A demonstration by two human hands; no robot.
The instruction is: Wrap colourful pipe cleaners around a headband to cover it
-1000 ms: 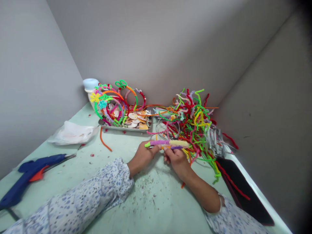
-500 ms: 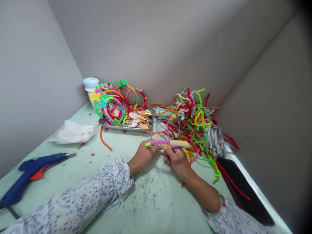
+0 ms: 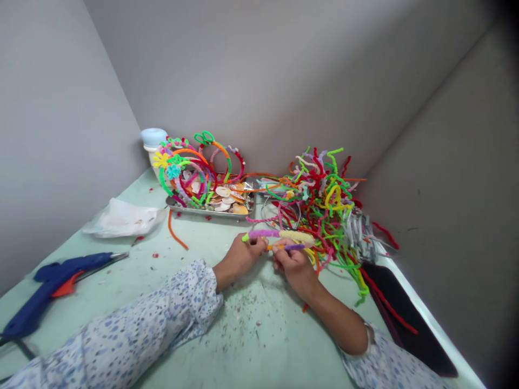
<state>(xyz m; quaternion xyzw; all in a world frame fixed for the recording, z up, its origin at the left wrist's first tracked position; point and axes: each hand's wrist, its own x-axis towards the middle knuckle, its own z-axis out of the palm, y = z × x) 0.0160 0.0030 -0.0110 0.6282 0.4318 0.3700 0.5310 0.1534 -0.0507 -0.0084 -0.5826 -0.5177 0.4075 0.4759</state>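
Observation:
Between my two hands is a hoop-like headband (image 3: 263, 234) wrapped in fuzzy pipe cleaner, seen nearly edge-on. Its far side runs green, lilac and cream; orange and purple (image 3: 294, 247) show on the near side. My left hand (image 3: 242, 258) is closed on its left part, thumb and fingers pinching near the orange stretch. My right hand (image 3: 298, 270) pinches the near side close to the left fingertips, where orange meets purple. The fingertips hide the exact spot they grip. Just behind my right hand lies a tangled heap of coloured pipe cleaners (image 3: 324, 216).
A metal tray (image 3: 211, 212) at the back holds shells and several finished-looking headbands (image 3: 190, 167). Behind it stands a blue-lidded container (image 3: 154, 138). To the left are a plastic bag (image 3: 125, 217) and a blue glue gun (image 3: 60, 281). A dark flat object (image 3: 413, 324) lies at right.
The gap between the headband's far and near sides looks slightly wider, as it has tilted a little. Both hands stay almost in place, and the whole view has shifted slightly.

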